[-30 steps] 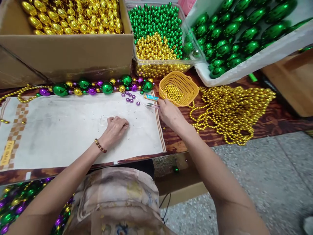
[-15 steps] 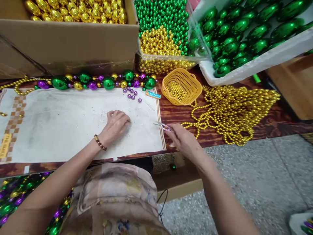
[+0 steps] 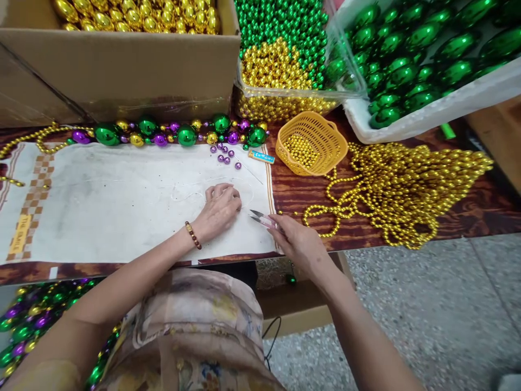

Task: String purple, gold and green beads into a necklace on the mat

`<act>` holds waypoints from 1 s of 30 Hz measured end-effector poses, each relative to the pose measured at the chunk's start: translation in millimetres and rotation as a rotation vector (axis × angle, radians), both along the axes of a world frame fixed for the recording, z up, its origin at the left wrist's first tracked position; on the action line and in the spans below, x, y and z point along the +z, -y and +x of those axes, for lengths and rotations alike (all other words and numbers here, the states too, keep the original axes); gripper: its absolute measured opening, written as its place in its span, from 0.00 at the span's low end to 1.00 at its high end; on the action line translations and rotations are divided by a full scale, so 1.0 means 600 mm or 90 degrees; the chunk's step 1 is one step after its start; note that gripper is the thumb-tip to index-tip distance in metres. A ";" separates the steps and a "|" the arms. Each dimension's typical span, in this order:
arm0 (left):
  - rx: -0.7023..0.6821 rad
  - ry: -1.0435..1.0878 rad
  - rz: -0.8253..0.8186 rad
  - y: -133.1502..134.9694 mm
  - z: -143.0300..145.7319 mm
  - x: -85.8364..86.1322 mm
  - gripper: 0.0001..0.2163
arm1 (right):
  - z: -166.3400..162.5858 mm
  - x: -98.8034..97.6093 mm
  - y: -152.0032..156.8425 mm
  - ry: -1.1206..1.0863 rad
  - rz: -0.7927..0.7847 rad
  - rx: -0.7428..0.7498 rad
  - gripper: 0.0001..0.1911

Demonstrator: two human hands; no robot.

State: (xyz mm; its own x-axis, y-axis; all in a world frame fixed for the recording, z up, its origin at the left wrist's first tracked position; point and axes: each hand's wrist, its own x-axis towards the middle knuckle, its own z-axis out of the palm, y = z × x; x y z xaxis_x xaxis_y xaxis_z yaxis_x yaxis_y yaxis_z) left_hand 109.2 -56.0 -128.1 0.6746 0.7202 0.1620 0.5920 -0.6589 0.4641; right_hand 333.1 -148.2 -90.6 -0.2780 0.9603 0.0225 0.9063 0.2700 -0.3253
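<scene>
Your right hand (image 3: 299,244) grips small thread snips (image 3: 260,218), blades parted, pointing at your left hand (image 3: 220,209), which lies curled, fingers down, pinning clear thread (image 3: 244,184) to the white cloth (image 3: 122,206) on the worktop (image 3: 366,239).

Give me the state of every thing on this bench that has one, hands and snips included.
left hand: pressed on the thread, fingers curled
right hand: gripping the snips
snips: blades open, pointing at the left hand
yellow basket: upright, part filled with gold beads
cardboard box: open, full of gold beads
white cloth: spread flat
</scene>
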 end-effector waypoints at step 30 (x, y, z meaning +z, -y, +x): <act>0.214 0.133 -0.210 0.039 -0.059 0.025 0.06 | -0.052 -0.015 -0.017 -0.185 -0.083 -0.085 0.18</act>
